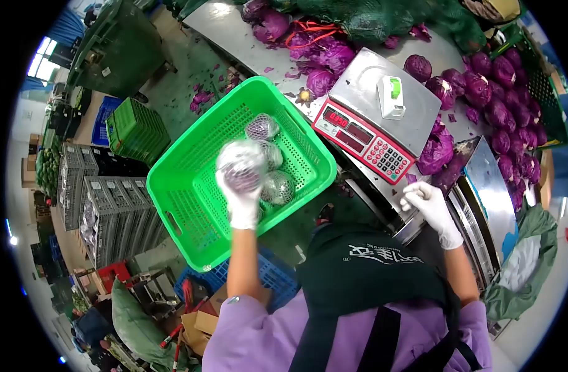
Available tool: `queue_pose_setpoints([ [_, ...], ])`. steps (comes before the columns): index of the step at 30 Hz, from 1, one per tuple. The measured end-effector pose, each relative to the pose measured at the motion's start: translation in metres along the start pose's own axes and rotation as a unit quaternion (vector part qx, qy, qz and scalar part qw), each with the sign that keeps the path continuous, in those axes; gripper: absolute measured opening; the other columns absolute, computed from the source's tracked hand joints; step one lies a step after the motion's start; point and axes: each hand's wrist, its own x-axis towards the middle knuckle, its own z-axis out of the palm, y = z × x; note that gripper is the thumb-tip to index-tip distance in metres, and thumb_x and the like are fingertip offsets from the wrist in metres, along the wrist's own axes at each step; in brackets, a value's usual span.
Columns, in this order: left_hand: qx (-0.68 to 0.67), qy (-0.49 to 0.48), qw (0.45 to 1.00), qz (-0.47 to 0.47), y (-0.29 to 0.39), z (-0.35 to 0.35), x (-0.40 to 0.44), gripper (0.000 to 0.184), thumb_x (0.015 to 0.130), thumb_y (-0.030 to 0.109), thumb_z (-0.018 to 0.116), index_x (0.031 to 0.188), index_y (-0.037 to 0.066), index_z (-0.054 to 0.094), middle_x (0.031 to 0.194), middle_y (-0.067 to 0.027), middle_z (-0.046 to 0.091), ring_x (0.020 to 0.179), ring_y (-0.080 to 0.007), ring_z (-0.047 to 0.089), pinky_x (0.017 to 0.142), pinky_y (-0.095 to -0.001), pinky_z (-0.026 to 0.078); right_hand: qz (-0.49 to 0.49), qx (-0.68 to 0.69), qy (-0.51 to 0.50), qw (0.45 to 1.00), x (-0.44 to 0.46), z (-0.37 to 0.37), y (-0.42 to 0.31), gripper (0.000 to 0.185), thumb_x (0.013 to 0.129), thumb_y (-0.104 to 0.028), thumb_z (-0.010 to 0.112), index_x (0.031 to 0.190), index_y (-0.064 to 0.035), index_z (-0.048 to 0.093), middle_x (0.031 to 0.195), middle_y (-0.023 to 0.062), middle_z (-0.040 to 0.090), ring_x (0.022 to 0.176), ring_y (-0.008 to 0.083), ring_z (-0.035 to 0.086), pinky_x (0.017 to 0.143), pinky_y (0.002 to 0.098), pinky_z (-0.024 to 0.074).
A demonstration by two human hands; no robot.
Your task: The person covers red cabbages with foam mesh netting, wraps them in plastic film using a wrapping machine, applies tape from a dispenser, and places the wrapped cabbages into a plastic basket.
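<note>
My left hand (pixel 242 201), in a white glove, is over a green plastic crate (pixel 178 239). Its fingers are wrapped round a purple cabbage (pixel 243 177) in a white net sleeve, blurred by motion. Several more netted cabbages (pixel 277 187) lie in the crate beneath and beside it. My right hand (pixel 427 209), also gloved, hovers by the table's front edge, its fingers loosely bent and apart, with nothing visible in them. Nearest to it is a red and silver digital scale (pixel 364 141) with lit red digits. A white and green tape dispenser (pixel 391 98) rests on the scale's plate.
Loose purple cabbages (pixel 501 111) are heaped on the metal table's right side, with more at the back beside green netting (pixel 383 22). Grey crates (pixel 119 214) and stacked green crates (pixel 135 127) stand at left. A blue crate (pixel 274 279) sits under the green one.
</note>
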Motion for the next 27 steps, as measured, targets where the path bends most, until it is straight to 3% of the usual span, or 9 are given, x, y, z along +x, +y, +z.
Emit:
queue_pose_setpoints([
  [2,0.043,0.082,0.995,0.022,0.013,-0.071,0.015,0.071,0.084,0.065,0.057,0.142,0.027,0.041,0.144,-0.005,0.041,0.132,-0.0305,0.042,0.098,-0.057,0.047,0.004,0.017,0.017,1.0,-0.013,-0.005,0.011,0.017,0.093,-0.01,0.064,0.104,0.003,0.061,0.084,0.0071,0.068,0.071,0.0115,0.065,0.068,0.0246,0.0531],
  [5,0.234,0.408,0.877,0.101,0.025,-0.148,0.018,0.091,0.071,0.045,0.084,0.133,-0.01,0.045,0.131,-0.0189,0.054,0.105,-0.0289,0.062,0.082,-0.0438,0.059,0.011,0.019,0.035,0.999,-0.022,-0.003,0.014,0.017,0.094,-0.01,0.063,0.105,0.0028,0.062,0.085,0.0084,0.069,0.072,0.0123,0.066,0.069,0.0252,0.0536],
  [7,0.284,0.492,0.814,0.125,0.014,-0.2,0.029,0.079,0.073,0.044,0.083,0.125,-0.008,0.056,0.123,-0.019,0.061,0.099,-0.0258,0.065,0.085,-0.0402,0.057,0.01,-0.004,0.053,0.999,-0.03,0.002,0.012,0.016,0.095,-0.01,0.061,0.106,0.0021,0.062,0.086,0.0097,0.07,0.075,0.0138,0.067,0.07,0.0263,0.0544],
  [10,0.238,0.327,0.913,0.058,0.008,-0.235,0.031,0.055,0.087,0.036,0.071,0.122,-0.004,0.059,0.112,-0.0165,0.066,0.09,-0.0266,0.066,0.078,-0.039,0.058,-0.035,-0.002,0.02,0.999,-0.033,0.003,0.026,0.017,0.097,-0.011,0.059,0.106,0.0026,0.063,0.089,0.0096,0.071,0.078,0.0137,0.069,0.073,0.0273,0.0558],
  [11,0.269,0.3,0.911,0.091,0.001,-0.227,0.044,0.057,0.091,0.036,0.066,0.127,-0.006,0.054,0.124,-0.0193,0.06,0.103,-0.029,0.063,0.083,-0.0464,0.056,-0.054,0.005,0.005,0.999,-0.033,0.004,0.03,0.019,0.097,-0.014,0.059,0.107,0.0023,0.063,0.09,0.0094,0.071,0.079,0.0137,0.069,0.074,0.0278,0.0557],
  [13,0.37,0.406,0.83,0.091,0.001,-0.042,0.019,0.059,0.094,0.034,0.062,0.134,-0.007,0.047,0.136,-0.0221,0.051,0.117,-0.0321,0.055,0.094,-0.0493,0.051,-0.019,0.02,0.009,1.0,-0.04,0.007,0.025,0.022,0.098,-0.018,0.059,0.107,0.0006,0.064,0.09,0.0094,0.071,0.081,0.0137,0.068,0.075,0.0289,0.0555],
  [17,0.478,0.075,0.824,0.296,-0.042,0.084,0.085,0.054,0.098,0.028,0.057,0.14,-0.003,0.042,0.14,-0.023,0.046,0.127,-0.0318,0.048,0.11,-0.041,0.037,-0.051,-0.044,0.057,0.996,-0.056,-0.006,0.045,0.025,0.096,-0.025,0.061,0.096,0.0,0.066,0.087,0.0083,0.071,0.077,0.0131,0.067,0.073,0.0293,0.0537],
  [20,0.378,-0.159,0.838,0.359,-0.098,0.238,0.066,0.044,0.099,0.012,0.054,0.137,-0.006,0.043,0.137,-0.0159,0.05,0.126,-0.0239,0.049,0.108,-0.0371,0.038,-0.095,-0.041,0.117,0.988,-0.079,-0.03,0.056,0.021,0.095,-0.021,0.062,0.098,-0.0013,0.068,0.085,0.0079,0.071,0.077,0.0129,0.067,0.073,0.0285,0.053],
  [27,0.423,-0.437,0.752,0.255,-0.29,0.463,0.03,0.052,0.094,0.021,0.064,0.137,-0.002,0.046,0.13,-0.0209,0.055,0.118,-0.0263,0.054,0.104,-0.0365,0.04,-0.092,0.119,0.265,0.953,-0.157,-0.119,0.079,0.021,0.096,-0.015,0.061,0.107,0.0016,0.066,0.09,0.0071,0.07,0.079,0.0129,0.067,0.076,0.0275,0.0532],
])
